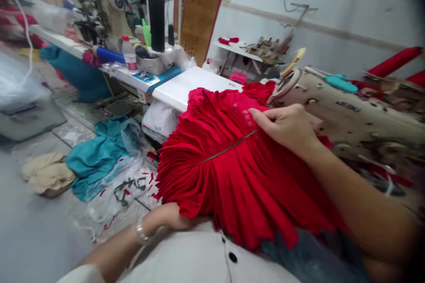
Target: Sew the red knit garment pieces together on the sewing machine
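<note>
A thick bundle of red fabric pieces (pixel 226 177) fills the centre of the frame, its long axis slanting from upper left to lower right, loose ends fanned toward the bottom right. A thin dark cord (pixel 229 147) crosses it. The right hand (pixel 285 124) has its grip closed on the upper edge; the left hand (pixel 175 216) touches the lower left edge, its fingertips hidden, so I can't tell its grip.

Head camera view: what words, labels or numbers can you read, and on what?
"J...KI", middle blurred: sewing machine at right.
Pale lettering, perhaps "ERS": red cloth bundle, beside the right hand.
Too blurred or small to read: bottle label, table-edge tag, marks on the white bag.
</note>
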Motion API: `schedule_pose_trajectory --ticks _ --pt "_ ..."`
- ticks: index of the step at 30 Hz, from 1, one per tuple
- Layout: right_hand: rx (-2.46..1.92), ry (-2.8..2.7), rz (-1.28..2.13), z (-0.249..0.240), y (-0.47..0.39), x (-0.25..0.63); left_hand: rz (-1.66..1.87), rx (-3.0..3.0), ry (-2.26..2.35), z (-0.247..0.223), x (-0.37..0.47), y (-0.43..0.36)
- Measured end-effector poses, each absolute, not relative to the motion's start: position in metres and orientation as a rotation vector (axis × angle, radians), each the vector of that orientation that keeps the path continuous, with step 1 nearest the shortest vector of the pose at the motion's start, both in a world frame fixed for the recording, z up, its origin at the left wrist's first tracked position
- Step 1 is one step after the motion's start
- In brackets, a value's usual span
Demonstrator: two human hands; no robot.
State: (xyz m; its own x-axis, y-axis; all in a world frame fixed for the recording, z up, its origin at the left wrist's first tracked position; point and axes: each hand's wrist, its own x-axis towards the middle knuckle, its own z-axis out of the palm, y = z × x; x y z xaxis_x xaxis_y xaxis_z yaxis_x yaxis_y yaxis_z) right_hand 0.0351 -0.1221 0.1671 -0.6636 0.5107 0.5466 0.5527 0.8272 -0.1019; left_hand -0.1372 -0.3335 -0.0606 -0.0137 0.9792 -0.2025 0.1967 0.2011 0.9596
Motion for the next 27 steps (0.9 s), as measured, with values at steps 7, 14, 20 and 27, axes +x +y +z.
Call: schedule_pose_trajectory --ticks 7,14,20,27 --pt "-0.484 -2.382 -0.338 0.127 -0.122 0.032 1.285 1.343 1.673 -0.047 -0.181 -0.366" --pt "-0.298 -2.294 -0.657 0.114 -0.122 0.037 1.555 1.282 1.898 -0.089 -0.142 -0.331" --pt "-0.202 -2.226 -0.794 0.11 -0.123 0.041 1.535 1.302 1.9 -0.091 -0.142 -0.33" --pt "-0.191 -2.2 -0.845 0.107 -0.123 0.046 1.477 1.383 1.984 -0.089 -0.139 -0.322"
